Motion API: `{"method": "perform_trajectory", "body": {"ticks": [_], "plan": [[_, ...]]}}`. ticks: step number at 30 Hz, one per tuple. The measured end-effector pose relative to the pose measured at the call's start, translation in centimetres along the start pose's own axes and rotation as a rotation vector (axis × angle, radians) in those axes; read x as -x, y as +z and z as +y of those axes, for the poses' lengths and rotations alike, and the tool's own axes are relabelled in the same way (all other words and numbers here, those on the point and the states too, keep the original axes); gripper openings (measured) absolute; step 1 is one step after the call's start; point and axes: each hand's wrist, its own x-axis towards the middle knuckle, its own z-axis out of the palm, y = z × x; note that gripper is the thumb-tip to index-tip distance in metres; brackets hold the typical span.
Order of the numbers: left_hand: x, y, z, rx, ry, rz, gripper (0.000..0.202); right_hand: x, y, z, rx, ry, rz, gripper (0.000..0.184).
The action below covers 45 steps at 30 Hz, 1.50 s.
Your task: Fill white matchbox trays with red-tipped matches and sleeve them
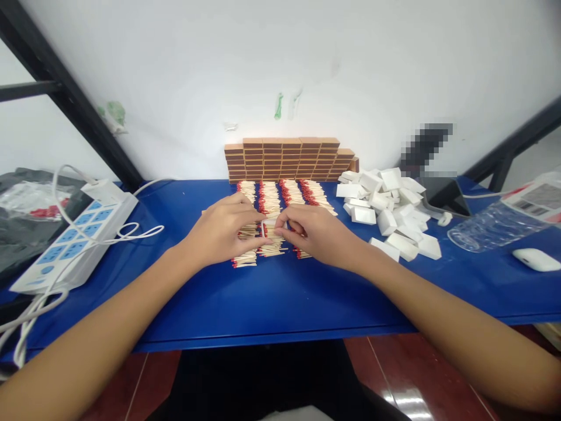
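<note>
Close together over rows of red-tipped matches (269, 202), both my hands are at a small white matchbox tray (268, 223). My left hand (225, 228) grips the tray's left end between thumb and fingers. At its right end, the fingers of my right hand (307, 225) are curled into a pinch; whether they hold the tray or a few matches is hidden. The matches lie in several columns on the blue table (245, 304), partly covered by my hands. Inside the tray I cannot see.
Against the wall stands a stack of brown matchboxes (283, 161). A heap of white matchbox trays (390, 204) lies to the right, near a phone (445, 196), a clear plastic bottle (495, 225) and a white earbud case (537, 259). A power strip (76, 242) with cables sits left.
</note>
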Motion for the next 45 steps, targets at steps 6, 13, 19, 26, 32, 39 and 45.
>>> {"method": "perform_trajectory", "body": {"ticks": [6, 13, 19, 26, 32, 39, 45], "plan": [[0.0, -0.1, -0.1, 0.002, -0.001, 0.005, 0.043, -0.1, -0.4, -0.3, -0.015, 0.012, 0.019, 0.013], [0.3, -0.2, -1.0, -0.061, -0.022, 0.001, 0.039, 0.2, -0.9, -0.8, -0.104, -0.014, -0.130, 0.009], [0.2, -0.3, -1.1, -0.062, -0.033, -0.015, 0.036, 0.4, 0.2, -0.3, -0.142, -0.039, -0.293, 0.006], [0.3, -0.2, -1.0, -0.068, -0.027, -0.015, 0.037, 0.3, 0.3, -0.4, -0.090, -0.024, -0.299, 0.009], [0.3, 0.0, -1.1, -0.075, -0.025, -0.002, 0.038, 0.4, -0.2, -1.0, -0.035, 0.064, -0.392, 0.006], [0.3, -0.1, -1.2, -0.069, -0.018, -0.008, 0.037, 0.4, -0.8, -0.8, -0.094, 0.040, -0.372, 0.006], [0.1, -0.1, -0.8, -0.035, -0.020, -0.026, 0.037, 0.2, -0.9, -0.4, -0.116, 0.009, -0.098, 0.014]]}}
